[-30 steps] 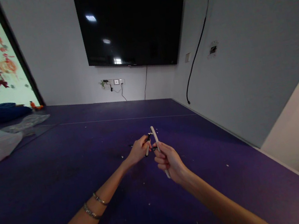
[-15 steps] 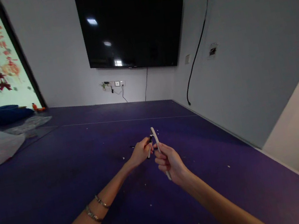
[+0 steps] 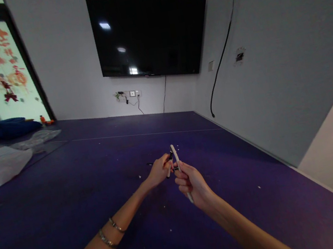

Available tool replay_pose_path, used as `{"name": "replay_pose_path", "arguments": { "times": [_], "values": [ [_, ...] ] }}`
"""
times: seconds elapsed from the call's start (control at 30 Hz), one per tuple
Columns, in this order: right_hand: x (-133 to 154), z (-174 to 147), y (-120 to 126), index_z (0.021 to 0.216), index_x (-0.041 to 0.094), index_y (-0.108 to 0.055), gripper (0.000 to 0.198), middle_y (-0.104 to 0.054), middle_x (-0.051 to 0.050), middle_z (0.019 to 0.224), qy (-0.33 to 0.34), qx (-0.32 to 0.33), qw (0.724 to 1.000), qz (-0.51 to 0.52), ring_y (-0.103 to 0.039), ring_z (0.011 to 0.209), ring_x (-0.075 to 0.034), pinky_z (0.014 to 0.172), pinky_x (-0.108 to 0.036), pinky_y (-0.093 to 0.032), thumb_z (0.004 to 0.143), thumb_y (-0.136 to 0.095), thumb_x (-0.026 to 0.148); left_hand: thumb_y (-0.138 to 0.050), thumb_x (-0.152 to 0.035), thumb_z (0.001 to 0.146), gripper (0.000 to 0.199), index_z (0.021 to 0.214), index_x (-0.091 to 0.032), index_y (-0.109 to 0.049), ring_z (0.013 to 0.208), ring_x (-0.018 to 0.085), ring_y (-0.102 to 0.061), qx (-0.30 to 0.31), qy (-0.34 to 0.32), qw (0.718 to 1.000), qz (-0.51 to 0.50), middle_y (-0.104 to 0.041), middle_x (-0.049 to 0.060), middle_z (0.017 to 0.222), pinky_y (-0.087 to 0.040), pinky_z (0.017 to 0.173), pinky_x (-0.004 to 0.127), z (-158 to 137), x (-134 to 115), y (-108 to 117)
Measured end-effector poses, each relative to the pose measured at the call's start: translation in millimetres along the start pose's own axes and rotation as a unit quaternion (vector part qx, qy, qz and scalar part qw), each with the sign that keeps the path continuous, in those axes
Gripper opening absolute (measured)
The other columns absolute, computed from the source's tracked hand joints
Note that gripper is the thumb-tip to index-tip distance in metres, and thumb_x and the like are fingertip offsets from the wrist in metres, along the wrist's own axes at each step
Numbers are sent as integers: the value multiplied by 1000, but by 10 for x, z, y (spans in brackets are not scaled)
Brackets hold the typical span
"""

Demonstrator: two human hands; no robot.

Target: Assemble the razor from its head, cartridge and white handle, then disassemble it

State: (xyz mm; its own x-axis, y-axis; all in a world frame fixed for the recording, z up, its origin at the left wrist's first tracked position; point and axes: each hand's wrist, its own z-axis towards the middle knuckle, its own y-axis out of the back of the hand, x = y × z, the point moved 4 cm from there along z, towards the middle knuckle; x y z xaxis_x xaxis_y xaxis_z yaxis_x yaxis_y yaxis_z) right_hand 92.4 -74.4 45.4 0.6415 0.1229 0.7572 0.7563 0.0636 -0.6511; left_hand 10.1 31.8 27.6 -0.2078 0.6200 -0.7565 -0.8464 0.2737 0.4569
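My right hand is closed around a thin off-white stick, slightly curved, whose upper end stands up past my fingers and whose lower end shows below my palm. Just to its left, my left hand is wrapped round a small black-and-white tool. Its dark tip lies close by the stick's upper part; whether they touch I cannot tell. A short dark piece shows between the two hands, its kind unclear. Small pale bits lie on the purple surface around my hands.
Off to the left are clear plastic sheeting, a dark blue cloth bundle and a small orange item. A black cable hangs down the right wall. A large television is mounted ahead above some sockets.
The camera view has shifted a little, so everything sits slightly farther right. Both hands keep their grips, and the tool's dark tip has moved slightly against the stick's upper part.
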Motion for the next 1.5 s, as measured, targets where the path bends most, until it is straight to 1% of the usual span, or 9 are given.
{"name": "replay_pose_path", "arguments": {
  "times": [0.23,0.4,0.6,0.83,1.0,1.17,1.23,1.43,1.5],
  "values": [
    [-98,-58,28,78,19,-44,28,-26,12,45,-44,-20,999,13,-13,36,-1,34,-14,-3,68,-67,33,-39,-21,82,11,80,-16,-49,53,9,-51,-2,4,999,-36,-55,-2,62,-36,51,20,6,17,54],
    [16,39,-3,77,19,-45,28,-25,13,45,2,-16,1000,-12,-11,36,-1,34,-15,-2,69,-65,35,-40,-19,80,10,76,-16,-49,51,9,-50,3,14,1000,-10,-55,-2,60,-36,51,20,14,-1,31],
    [-143,62,41,80,20,-45,33,-26,13,45,3,-31,999,-33,-14,35,-1,35,-15,-2,66,-67,40,-41,-22,81,9,78,-16,-48,53,9,-51,-9,1,999,-53,-54,-2,61,-38,52,20,18,26,91],
    [-67,102,7,77,20,-44,34,-25,13,45,43,-32,998,-44,-11,35,-1,34,-15,-3,66,-67,42,-43,-21,80,9,77,-16,-48,51,8,-50,-6,16,999,-45,-54,-3,60,-38,51,20,26,34,62],
    [-183,108,66,79,20,-46,33,-25,13,45,12,-46,997,-64,-13,35,-1,34,-15,-3,66,-66,43,-44,-24,80,9,76,-17,-46,50,9,-52,-28,33,995,-95,-53,-3,60,-41,50,21,45,-5,145],
    [121,139,44,81,19,-49,26,-25,13,45,63,-38,996,-50,-12,35,-1,34,-15,-4,70,-64,38,-42,-22,82,8,79,-16,-46,51,9,-54,-5,45,992,-114,-55,-2,62,-41,47,19,27,10,120],
    [180,157,41,81,19,-49,24,-24,13,45,65,-32,996,-49,-12,35,-1,34,-15,-4,71,-64,36,-42,-21,82,8,78,-16,-47,50,8,-54,1,38,993,-108,-55,-2,62,-41,47,18,18,-8,88],
    [-166,117,151,81,19,-48,29,-25,13,45,4,-44,997,-66,-11,35,-1,34,-15,-3,69,-64,41,-43,-26,83,11,80,-15,-46,49,10,-55,-19,46,988,-146,-54,-2,62,-44,46,21,75,-38,168],
    [-196,100,151,81,19,-48,29,-24,13,45,-5,-46,997,-69,-11,35,-1,34,-15,-3,69,-64,41,-44,-27,83,12,81,-15,-46,49,10,-56,-27,50,985,-160,-54,-2,62,-44,45,21,98,-20,217]
  ]
}}
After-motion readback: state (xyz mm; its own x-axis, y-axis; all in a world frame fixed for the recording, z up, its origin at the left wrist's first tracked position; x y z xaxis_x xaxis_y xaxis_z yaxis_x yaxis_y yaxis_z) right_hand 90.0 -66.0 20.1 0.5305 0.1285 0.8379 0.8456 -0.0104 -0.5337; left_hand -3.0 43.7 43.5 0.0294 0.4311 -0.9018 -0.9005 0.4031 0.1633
